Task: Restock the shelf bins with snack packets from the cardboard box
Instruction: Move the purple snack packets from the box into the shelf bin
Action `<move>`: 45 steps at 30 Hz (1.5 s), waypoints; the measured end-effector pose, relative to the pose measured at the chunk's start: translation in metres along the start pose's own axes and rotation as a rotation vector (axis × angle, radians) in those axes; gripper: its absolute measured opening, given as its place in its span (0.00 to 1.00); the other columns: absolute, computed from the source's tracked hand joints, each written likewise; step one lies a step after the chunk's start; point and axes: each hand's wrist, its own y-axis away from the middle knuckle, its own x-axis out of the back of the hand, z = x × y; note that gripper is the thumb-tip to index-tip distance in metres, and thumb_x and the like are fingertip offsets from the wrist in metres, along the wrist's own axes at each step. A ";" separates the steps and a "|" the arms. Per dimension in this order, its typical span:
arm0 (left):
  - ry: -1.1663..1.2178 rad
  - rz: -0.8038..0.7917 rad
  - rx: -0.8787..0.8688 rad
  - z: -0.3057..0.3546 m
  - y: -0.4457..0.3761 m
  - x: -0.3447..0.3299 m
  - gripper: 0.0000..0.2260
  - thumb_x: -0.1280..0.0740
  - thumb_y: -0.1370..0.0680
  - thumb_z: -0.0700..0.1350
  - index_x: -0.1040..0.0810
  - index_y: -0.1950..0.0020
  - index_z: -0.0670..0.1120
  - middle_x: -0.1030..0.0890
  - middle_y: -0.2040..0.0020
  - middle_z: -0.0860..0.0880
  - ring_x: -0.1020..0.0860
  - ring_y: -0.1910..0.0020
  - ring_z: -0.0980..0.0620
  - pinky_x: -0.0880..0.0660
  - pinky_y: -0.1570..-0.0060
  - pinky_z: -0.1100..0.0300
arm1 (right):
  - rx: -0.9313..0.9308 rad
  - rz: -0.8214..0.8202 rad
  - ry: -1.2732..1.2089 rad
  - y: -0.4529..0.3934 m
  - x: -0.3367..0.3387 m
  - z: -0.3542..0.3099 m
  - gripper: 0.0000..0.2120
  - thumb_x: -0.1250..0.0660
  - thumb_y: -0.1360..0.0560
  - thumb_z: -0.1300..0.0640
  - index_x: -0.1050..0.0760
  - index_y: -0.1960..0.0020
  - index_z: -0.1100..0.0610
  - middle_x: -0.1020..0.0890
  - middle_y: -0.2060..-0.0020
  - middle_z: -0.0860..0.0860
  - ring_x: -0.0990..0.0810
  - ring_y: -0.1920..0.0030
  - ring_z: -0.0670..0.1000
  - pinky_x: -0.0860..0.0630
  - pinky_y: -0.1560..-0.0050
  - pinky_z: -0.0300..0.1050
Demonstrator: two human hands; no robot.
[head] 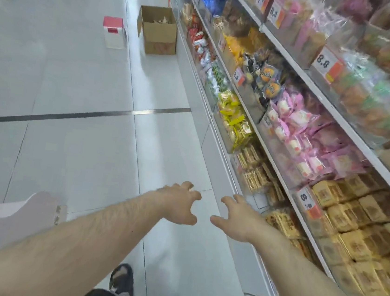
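An open cardboard box (159, 30) stands on the floor far up the aisle, against the shelf base, with a few packets visible inside. The shelf bins (286, 143) run along my right, filled with yellow, pink, tan and orange snack packets. My left hand (181, 203) and my right hand (236, 217) are both stretched out over the floor in front of me, fingers loosely spread and curled, holding nothing. They are far from the box and just left of the lowest bins.
A small red-and-white box (114, 32) stands on the floor left of the cardboard box. Price tags (322, 62) hang on the shelf edges. A pale flat board (11, 219) lies at lower left. My sandalled feet (125, 283) are on the grey tile floor.
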 end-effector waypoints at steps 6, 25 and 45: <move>-0.013 0.008 -0.026 -0.072 -0.079 0.071 0.32 0.36 0.26 0.58 0.43 0.24 0.56 0.50 0.22 0.52 0.36 0.28 0.43 0.31 0.36 0.46 | 0.014 -0.001 0.051 -0.110 0.059 -0.041 0.35 0.41 0.25 0.34 0.42 0.25 0.50 0.43 0.25 0.53 0.35 0.29 0.57 0.31 0.35 0.55; -0.050 0.040 -0.055 -0.309 -0.329 0.385 0.32 0.36 0.25 0.57 0.44 0.23 0.55 0.49 0.22 0.51 0.37 0.28 0.43 0.31 0.36 0.46 | 0.052 0.075 0.043 -0.486 0.304 -0.171 0.34 0.41 0.25 0.35 0.40 0.25 0.51 0.38 0.28 0.51 0.32 0.31 0.55 0.29 0.36 0.55; -0.030 0.133 -0.012 -0.586 -0.581 0.666 0.42 0.44 0.28 0.70 0.62 0.22 0.57 0.62 0.21 0.48 0.65 0.23 0.46 0.62 0.26 0.42 | -0.020 0.066 0.061 -0.857 0.548 -0.329 0.39 0.55 0.26 0.27 0.62 0.22 0.43 0.66 0.23 0.55 0.52 0.22 0.61 0.47 0.27 0.62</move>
